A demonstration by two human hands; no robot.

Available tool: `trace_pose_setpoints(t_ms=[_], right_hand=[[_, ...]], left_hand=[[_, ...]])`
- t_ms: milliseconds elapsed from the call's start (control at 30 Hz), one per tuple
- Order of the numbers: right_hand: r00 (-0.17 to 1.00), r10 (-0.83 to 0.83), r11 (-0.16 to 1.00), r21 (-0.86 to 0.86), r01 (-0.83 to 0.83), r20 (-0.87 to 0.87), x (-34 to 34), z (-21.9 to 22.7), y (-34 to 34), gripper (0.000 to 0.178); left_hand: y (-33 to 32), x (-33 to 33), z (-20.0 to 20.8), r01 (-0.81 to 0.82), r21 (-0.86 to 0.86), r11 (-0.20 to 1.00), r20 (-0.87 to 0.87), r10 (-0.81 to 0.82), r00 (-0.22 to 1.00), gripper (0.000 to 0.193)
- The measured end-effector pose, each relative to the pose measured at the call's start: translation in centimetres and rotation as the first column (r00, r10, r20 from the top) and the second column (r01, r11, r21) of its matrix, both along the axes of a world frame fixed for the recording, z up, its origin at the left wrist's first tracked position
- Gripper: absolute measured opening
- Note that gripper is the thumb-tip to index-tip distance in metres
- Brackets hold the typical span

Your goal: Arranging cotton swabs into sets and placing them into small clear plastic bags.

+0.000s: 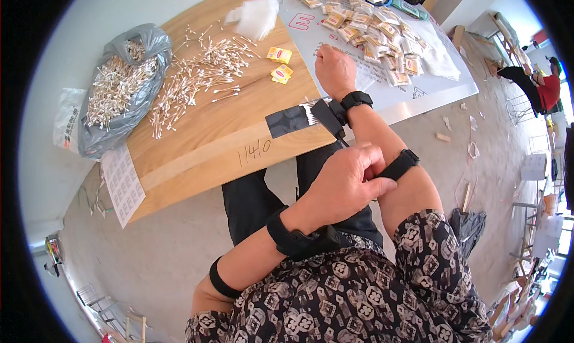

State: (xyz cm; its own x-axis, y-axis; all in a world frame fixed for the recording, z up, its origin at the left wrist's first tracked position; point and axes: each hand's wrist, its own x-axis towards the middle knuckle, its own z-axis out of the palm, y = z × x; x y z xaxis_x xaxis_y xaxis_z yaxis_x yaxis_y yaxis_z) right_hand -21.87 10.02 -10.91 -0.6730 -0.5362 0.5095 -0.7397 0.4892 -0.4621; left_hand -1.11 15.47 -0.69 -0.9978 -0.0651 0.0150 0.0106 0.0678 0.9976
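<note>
My left hand point(347, 181) reaches across my body and pinches a black strap point(402, 164) wound round my right forearm. My right hand point(335, 71) is closed in a fist at the table's right part, by the edge of a printed plastic sheet point(299, 38); nothing shows in it. A black wrist device point(330, 117) is strapped at my right wrist. Partly under it, cotton swabs point(310, 112) lie on a dark patch point(287, 123) near the table's front edge. Another black band point(287, 234) circles my left wrist.
Loose cotton swabs point(197, 71) are strewn over the wooden table point(239, 128), beside a grey plastic bag point(161, 44) full of them. Small yellow cards point(280, 55) and clear bags point(257, 17) lie farther back. Filled swab packets point(382, 32) pile up at the far right.
</note>
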Motion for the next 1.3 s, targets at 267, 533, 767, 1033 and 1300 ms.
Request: trace_pose_setpoints(t_ms=[267, 533, 767, 1033, 1300], right_hand=[[0.982, -0.006, 0.996, 0.092, -0.011, 0.189, -5.1, -2.1, 0.6, 0.005], [0.211, 0.479, 0.530, -0.473, 0.704, 0.852, -3.3, -0.9, -1.1, 0.006], [0.595, 0.289, 0.914, -0.401, 0.062, 0.750, -0.5, -3.3, -3.1, 0.009], [0.933, 0.001, 0.998, 0.057, -0.023, 0.360, 2.1, -4.9, -6.8, 0.031], [0.823, -0.057, 0.998, 0.064, 0.025, 0.565, 0.5, -5.2, -7.0, 0.016]], left_hand=[[-1.2, 1.7, -3.0, 0.212, 0.248, 0.945, 0.109, -0.245, 0.963, 0.020], [-3.8, 0.5, -2.4, 0.226, 0.073, 0.971, 0.012, -0.227, 0.974, 0.013], [-13.5, -1.1, -6.2, -0.511, 0.000, 0.860, 0.295, 0.488, 0.822, 0.013], [-20.4, -3.9, -14.7, -0.761, -0.389, 0.519, 0.026, 0.832, 0.555, 0.019], [-20.7, -4.6, -16.7, -0.732, -0.430, 0.529, -0.083, 0.784, 0.615, 0.018]])
